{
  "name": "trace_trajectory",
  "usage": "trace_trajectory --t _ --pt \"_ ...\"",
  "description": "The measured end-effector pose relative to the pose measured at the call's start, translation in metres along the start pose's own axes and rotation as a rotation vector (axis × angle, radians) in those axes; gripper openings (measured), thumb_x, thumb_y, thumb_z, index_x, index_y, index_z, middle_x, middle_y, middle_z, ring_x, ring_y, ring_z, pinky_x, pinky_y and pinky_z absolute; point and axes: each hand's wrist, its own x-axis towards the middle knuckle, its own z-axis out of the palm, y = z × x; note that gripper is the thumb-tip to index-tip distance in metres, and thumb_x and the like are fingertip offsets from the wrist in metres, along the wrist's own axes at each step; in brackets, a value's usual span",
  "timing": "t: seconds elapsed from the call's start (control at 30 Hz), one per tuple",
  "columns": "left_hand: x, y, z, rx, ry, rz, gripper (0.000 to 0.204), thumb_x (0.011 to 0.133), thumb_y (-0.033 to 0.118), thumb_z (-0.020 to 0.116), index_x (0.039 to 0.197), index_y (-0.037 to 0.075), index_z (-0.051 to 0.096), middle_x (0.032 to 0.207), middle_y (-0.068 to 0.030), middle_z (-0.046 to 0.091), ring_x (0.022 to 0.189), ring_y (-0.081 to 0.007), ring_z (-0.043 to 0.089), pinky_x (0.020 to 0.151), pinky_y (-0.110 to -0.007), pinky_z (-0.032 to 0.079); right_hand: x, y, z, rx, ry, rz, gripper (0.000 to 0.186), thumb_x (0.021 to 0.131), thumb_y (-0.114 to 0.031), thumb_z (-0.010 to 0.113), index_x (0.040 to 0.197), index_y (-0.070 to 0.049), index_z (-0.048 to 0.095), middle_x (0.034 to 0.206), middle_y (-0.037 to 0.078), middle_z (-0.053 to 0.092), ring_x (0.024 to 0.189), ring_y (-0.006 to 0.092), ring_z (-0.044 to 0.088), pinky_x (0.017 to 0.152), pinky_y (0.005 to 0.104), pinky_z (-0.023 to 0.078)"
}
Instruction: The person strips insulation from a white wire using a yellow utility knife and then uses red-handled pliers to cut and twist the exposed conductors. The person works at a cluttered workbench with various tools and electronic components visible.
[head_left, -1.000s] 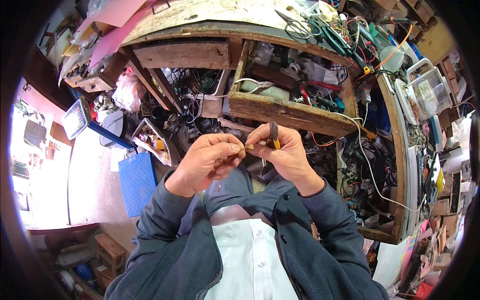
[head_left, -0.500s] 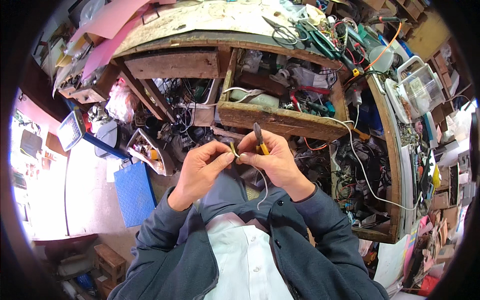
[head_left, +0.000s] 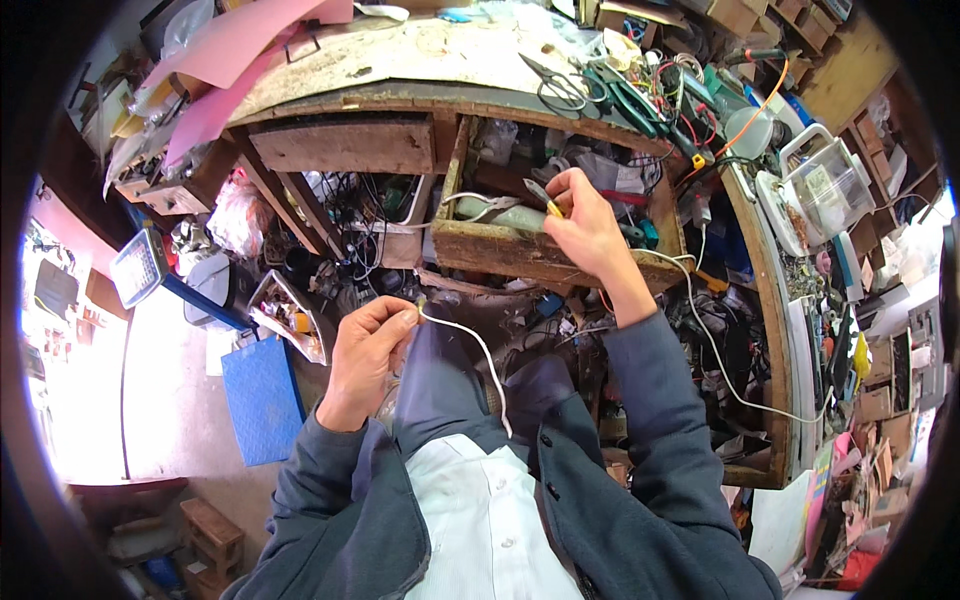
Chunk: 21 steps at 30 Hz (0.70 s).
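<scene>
Over my lap, my left hand [head_left: 362, 360] pinches one end of a thin white cable [head_left: 482, 342] between thumb and fingertips. A small yellowish bit shows at that pinched end, and the rest of the cable curves down to my shirt. My right hand [head_left: 592, 232] is raised over the open wooden drawer [head_left: 540, 257], closed around yellow-handled pliers [head_left: 540, 194] whose metal jaws point up and left. My palm hides most of the handles. Another white cable [head_left: 487, 203] lies across the drawer's left part, among plastic bags and tools.
Scissors [head_left: 562, 92] and green-handled tools [head_left: 625, 105] lie on the worn workbench [head_left: 400, 58]. A white cord [head_left: 710, 350] hangs from the drawer's right side. Bundled cables crowd the shelf below. A blue board [head_left: 262, 400] and an open box [head_left: 292, 320] stand at the left.
My hands have separated. The right one moved up and forward over the drawer with the pliers, letting go of the cable. My left hand moved slightly left and down, still pinching it.
</scene>
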Motion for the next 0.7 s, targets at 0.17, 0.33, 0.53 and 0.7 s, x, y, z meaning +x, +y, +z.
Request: trace_trajectory --t 0.17,0.33,0.53,0.7 --pt "0.0 0.003 -0.01 0.033 0.104 0.089 0.012 0.1 0.011 0.06 0.103 0.001 0.065 0.067 0.0039 0.051 0.053 -0.0023 0.037 0.047 -0.019 0.028 0.063 0.059 0.025 -0.299 -0.043 -0.038 0.035 0.079 -0.012 0.067 0.111 0.0 0.059 0.104 0.027 0.069 0.105 0.0442 0.065 0.092 0.0464 0.051" --pt "-0.015 0.014 -0.04 0.264 0.32 0.326 0.012 0.1 0.013 0.062 0.102 0.003 0.068 0.07 0.0022 0.058 0.055 -0.0036 0.047 0.05 -0.019 0.035 0.075 0.011 0.022 -0.606 0.064 -0.211 0.02 0.086 -0.023 0.068 0.089 -0.003 0.068 0.089 0.02 0.071 0.093 0.0393 0.069 0.081 0.0485 0.055" --pt "-0.024 0.031 -0.054 0.576 0.409 0.428 0.015 0.098 0.011 0.064 0.102 -0.002 0.07 0.082 0.0015 0.063 0.076 -0.0045 0.054 0.067 -0.023 0.044 0.149 -0.01 -0.027 -0.861 0.485 -0.589 0.017 0.083 -0.001 0.056 0.096 0.004 0.066 0.095 0.024 0.069 0.089 0.0401 0.067 0.079 0.0478 0.056" --pt "-0.036 0.038 -0.052 0.549 0.492 0.522 0.013 0.097 0.009 0.066 0.102 -0.003 0.069 0.072 0.0034 0.059 0.067 -0.0037 0.05 0.059 -0.023 0.041 0.176 -0.006 -0.042 -0.9 0.265 -0.305 0.019 0.087 -0.003 0.056 0.104 0.002 0.064 0.1 0.027 0.07 0.098 0.0434 0.068 0.086 0.0517 0.055"
